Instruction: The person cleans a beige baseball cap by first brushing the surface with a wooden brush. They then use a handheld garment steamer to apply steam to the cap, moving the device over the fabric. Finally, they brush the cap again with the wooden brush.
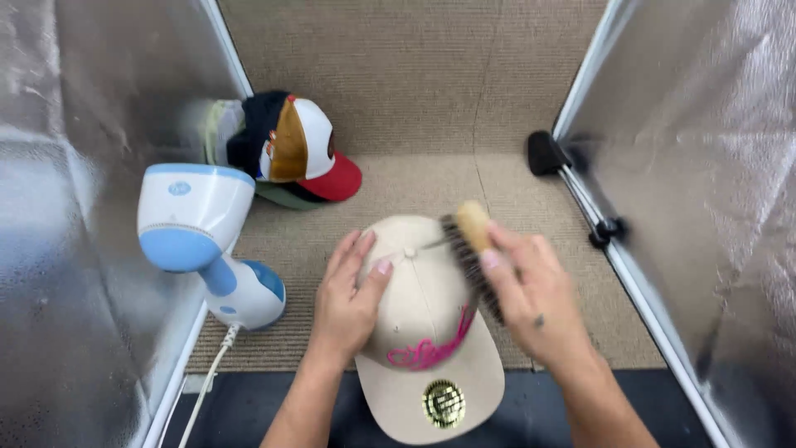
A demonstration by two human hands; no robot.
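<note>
a: where's the cap sitting right now?

b: the beige flat-brimmed cotton cap with pink embroidery (427, 323) lies on the tan woven mat (514, 216), its brim hanging out past the mat's near edge over the dark floor. the left hand (348, 303) is spread flat on the crown's left side, fingers loose, pressing rather than pinching. the right hand (535, 294) is closed around the wooden-backed bristle brush (471, 253), bristles touching the crown's right side.

a: which way does it point?

b: brim toward the person, crown button away. its long axis runs near to far, tilted slightly so the brim leans right. the brush lies along the crown's right flank, its wooden end farthest away.

a: what could go wrong?

b: i'd judge the pink stitching is the weak spot; stiff bristles dragged across it could fuzz or snag threads. the left hand only rests on top, so a hard stroke might spin or slide the cap off the mat edge. the round gold foil sticker (444, 404) on the brim could lift if the brush catches it.

a: anything close by?

b: the white and blue handheld garment steamer (203, 241) stands just left, cord trailing down; a wide elbow swing could tip it. the stack of multicoloured caps (290, 149) sits well apart behind it.
</note>
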